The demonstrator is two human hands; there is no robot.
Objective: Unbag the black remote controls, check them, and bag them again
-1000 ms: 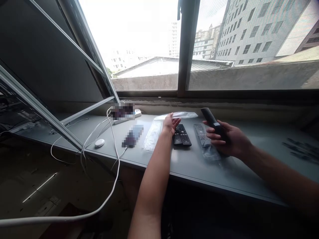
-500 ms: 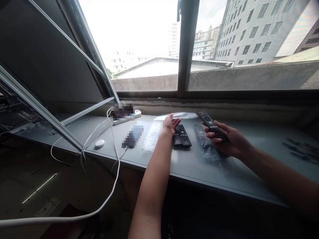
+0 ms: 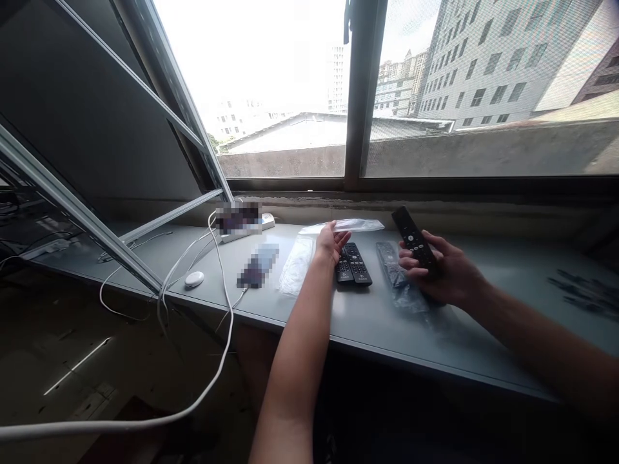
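My right hand (image 3: 442, 265) is closed around a black remote control (image 3: 411, 238), held up with its button side showing. Below it on the table lies a bagged remote (image 3: 389, 261) in clear plastic. My left hand (image 3: 332, 242) pinches the edge of a clear plastic bag (image 3: 355, 225), whose mouth end stretches to the right. Beside and partly behind the left hand, two black remotes (image 3: 353, 265) lie next to each other. More clear plastic (image 3: 296, 264) lies left of my left forearm.
A blurred-out phone-like object (image 3: 258, 265), a white round item (image 3: 194, 279) and a power strip (image 3: 267, 221) with white cables are on the left. Dark items (image 3: 585, 293) lie far right. A metal frame (image 3: 140, 270) leans at the left.
The remote in my right hand has turned and now shows a different button layout, with its top end slightly farther right. My left hand and the bag are nearly unmoved.
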